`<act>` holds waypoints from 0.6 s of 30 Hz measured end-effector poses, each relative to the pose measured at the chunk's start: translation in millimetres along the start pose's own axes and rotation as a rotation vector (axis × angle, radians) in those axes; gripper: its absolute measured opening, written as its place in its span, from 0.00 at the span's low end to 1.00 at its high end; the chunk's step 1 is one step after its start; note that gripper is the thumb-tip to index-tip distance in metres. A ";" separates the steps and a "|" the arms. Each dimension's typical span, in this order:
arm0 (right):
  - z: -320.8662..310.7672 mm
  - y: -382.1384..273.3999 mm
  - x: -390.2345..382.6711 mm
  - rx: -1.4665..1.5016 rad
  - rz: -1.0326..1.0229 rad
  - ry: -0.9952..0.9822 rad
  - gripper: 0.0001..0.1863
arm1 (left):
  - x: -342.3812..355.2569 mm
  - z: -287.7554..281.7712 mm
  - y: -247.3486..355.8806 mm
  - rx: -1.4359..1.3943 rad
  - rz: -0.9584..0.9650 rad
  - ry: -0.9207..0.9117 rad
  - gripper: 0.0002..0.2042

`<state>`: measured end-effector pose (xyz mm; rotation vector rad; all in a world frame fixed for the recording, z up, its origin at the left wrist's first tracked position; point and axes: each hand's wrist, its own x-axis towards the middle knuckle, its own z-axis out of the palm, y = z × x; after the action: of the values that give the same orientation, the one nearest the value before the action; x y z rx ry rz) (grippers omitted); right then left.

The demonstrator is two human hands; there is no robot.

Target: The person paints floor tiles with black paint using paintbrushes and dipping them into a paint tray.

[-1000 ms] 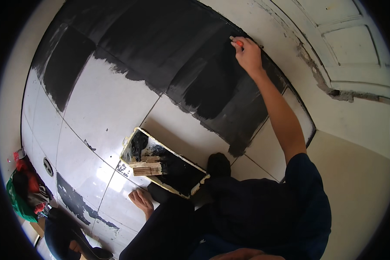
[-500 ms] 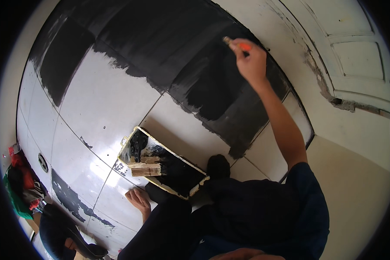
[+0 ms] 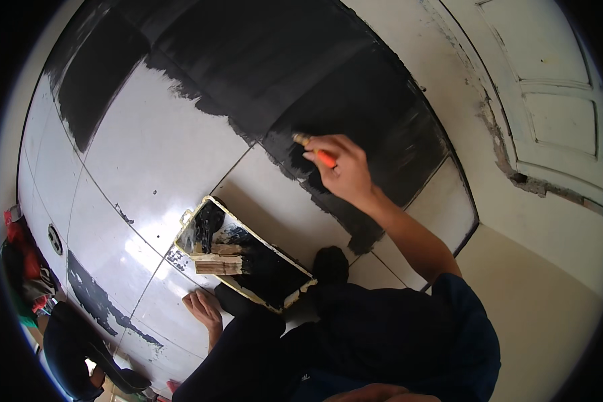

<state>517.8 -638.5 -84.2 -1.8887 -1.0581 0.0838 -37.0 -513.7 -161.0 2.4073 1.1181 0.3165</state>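
Note:
In my right hand (image 3: 344,167) is a paintbrush with an orange handle (image 3: 326,159), gripped with the fingers closed round it. Its tip touches or hovers just over the black coating (image 3: 362,100) on the tiled floor, near the ragged edge. My left hand (image 3: 201,309) rests on the white tiles beside my knee, fingers stretched out, holding nothing. Between my hands stands a rectangular tub (image 3: 285,260) with a pale, smeared rim and black paint inside. A piece of wood (image 3: 220,268) lies across its left side.
White tiles (image 3: 161,127) border the black area. A panelled door (image 3: 559,120) and a wall with chipped plaster (image 3: 499,147) stand at the right. Another person in dark clothes (image 3: 70,348) is at lower left, near red and green items (image 3: 27,268). A drain cover (image 3: 55,238) lies at left.
My right hand has swept down and left with the paintbrush across the black area. My left hand stays on the tiles. The view has shifted slightly.

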 end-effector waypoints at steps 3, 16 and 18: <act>0.9 -11.3 -1.0 0.179 0.080 -0.017 0.07 | 11.7 0.6 13.5 0.009 -0.111 0.007 0.17; -92.7 148.6 115.0 -0.455 0.094 0.168 0.05 | 2.1 -2.1 8.3 -0.054 -0.126 0.057 0.16; -73.5 144.0 97.9 -0.458 -0.018 0.156 0.07 | 3.7 -2.4 10.5 -0.044 -0.135 0.028 0.16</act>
<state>703.7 -648.3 -116.8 -2.2482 -1.0477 -0.3387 -28.6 -516.0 -153.6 2.2825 1.2657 0.3278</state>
